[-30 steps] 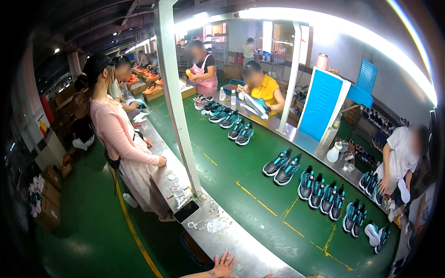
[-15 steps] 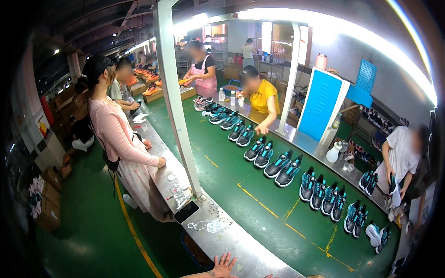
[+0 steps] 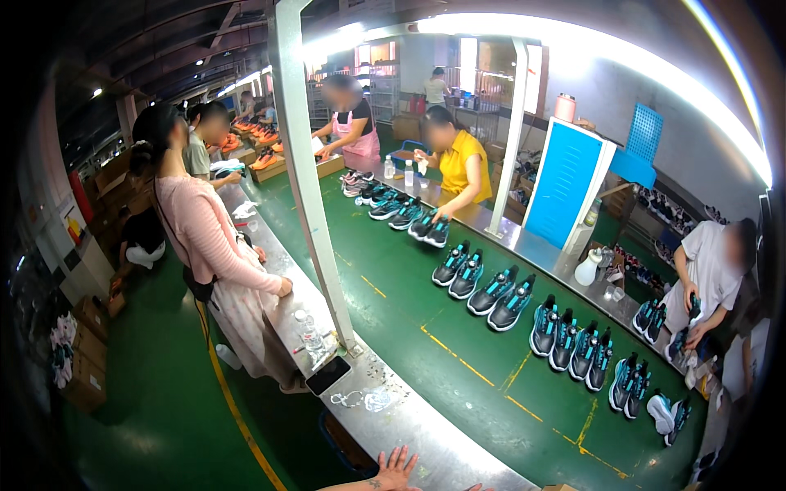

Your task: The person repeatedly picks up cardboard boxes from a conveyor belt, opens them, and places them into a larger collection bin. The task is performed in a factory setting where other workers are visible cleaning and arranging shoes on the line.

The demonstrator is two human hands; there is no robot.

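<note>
My left hand (image 3: 397, 470) lies with its fingers spread on the metal ledge (image 3: 442, 458) at the bottom edge, holding nothing. Only a sliver of what looks like my right hand (image 3: 480, 488) enters at the lower border; its fingers are mostly cut off. Farther up the ledge are a dark phone (image 3: 329, 376), a white looped cord (image 3: 347, 399), a crumpled clear plastic piece (image 3: 377, 400) and a clear bottle (image 3: 311, 337). Across the green work surface (image 3: 458, 393) runs a row of black and teal sneakers (image 3: 511, 302), mostly in pairs, out of my hands' reach.
A metal post (image 3: 307, 180) rises from the ledge. On the left stands a person in pink (image 3: 209, 221). Opposite, a person in yellow (image 3: 465, 168) works near a blue cabinet (image 3: 565, 184); at far right a person in white (image 3: 708, 262) handles a shoe.
The person in yellow now reaches down to a pair of sneakers, which has shifted slightly. The person at far right has lowered a shoe. My left hand stays where it was.
</note>
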